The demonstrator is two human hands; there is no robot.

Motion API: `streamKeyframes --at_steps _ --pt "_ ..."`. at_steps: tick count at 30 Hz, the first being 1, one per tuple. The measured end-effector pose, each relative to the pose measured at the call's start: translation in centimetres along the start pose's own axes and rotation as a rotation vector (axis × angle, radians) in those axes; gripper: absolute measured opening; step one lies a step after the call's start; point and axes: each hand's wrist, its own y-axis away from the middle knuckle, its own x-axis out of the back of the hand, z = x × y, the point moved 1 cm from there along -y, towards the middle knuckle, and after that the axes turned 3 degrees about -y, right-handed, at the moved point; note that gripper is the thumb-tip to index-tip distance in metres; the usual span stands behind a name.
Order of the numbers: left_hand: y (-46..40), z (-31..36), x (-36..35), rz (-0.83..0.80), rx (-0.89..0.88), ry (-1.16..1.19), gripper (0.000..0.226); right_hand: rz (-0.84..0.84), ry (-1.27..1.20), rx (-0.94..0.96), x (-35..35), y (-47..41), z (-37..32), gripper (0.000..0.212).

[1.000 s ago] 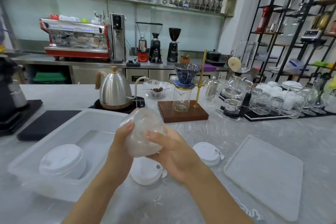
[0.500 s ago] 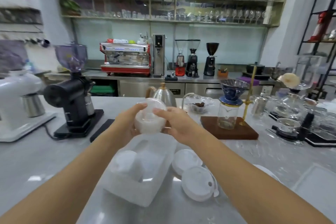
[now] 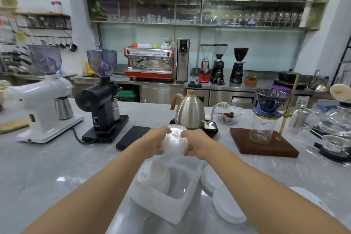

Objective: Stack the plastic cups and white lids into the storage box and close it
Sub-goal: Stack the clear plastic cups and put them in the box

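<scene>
Both hands' fingers [image 3: 163,132] clasp clear cup [image 3: 175,141] between them; above storage box [image 3: 171,205]

- Plastic cup [image 3: 175,141]: both sides covered by the left hand [image 3: 154,141] and right hand [image 3: 197,144]; whether it is one cup or several nested cannot be told.
- Storage box [image 3: 161,203]: walls translucent and smeared; the white stack [image 3: 154,175] inside shows no countable layers.
- White lids [image 3: 227,205], right of the box: partly behind the right forearm; their number is unclear.
- Box cover [image 3: 311,198], near right: mostly hidden by the same forearm.
- Both forearms: cut off by the bottom edge.
- Glassware [image 3: 334,119], far right: blurred, cropped by the right edge.
</scene>
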Motion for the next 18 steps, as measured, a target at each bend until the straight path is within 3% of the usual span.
streamKeyframes --at_steps 2,9,18 --pt "-0.4 -0.4 -0.1 0.012 0.000 -0.010 0.010 0.017 0.020 -0.030 -0.1 -0.4 0.4 0.030" --pt "-1.4 -2.1 0.2 0.059 -0.074 -0.251 0.042 0.082 0.139 -0.064 -0.2 -0.9 1.0 0.013" --pt "-2.0 -3.2 -0.9 0.275 -0.197 -0.566 0.051 0.144 0.366 -0.149 -1.2 -1.5 1.7 0.034"
